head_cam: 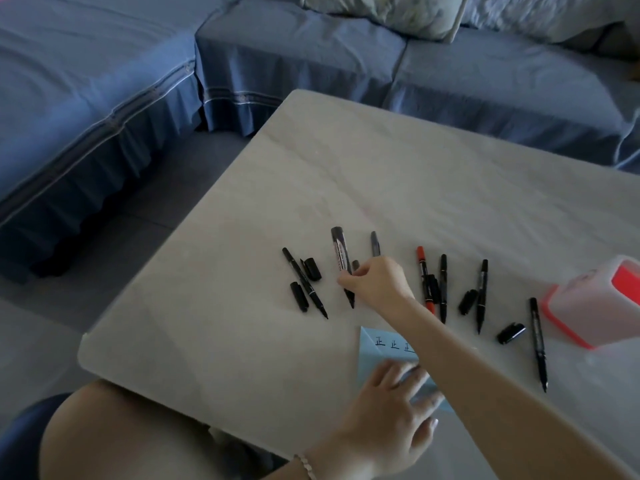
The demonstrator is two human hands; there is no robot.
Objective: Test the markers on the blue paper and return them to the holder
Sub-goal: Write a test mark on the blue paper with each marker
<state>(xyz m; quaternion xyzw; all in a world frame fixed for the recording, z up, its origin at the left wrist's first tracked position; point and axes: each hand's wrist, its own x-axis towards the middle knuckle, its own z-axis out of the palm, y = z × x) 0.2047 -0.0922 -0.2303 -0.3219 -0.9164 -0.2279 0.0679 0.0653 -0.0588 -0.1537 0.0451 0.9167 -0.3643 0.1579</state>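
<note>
Several uncapped markers and loose caps lie scattered across the pale table (346, 174). My right hand (375, 280) reaches forward over them and pinches a thick black marker (341, 258) at its middle. A thin black marker (304, 283) lies to its left with caps beside it, and a red marker (424, 275) lies to its right. My left hand (388, 415) rests with flat fingers on the blue paper (384, 346), which bears three written marks. The pink and white holder (592, 303) lies tipped on its side at the right edge.
A blue-covered sofa (311, 57) wraps the far and left sides of the table, with cushions at the back. My knee (131, 434) shows under the table's near-left corner. Another black marker (538, 342) lies near the holder.
</note>
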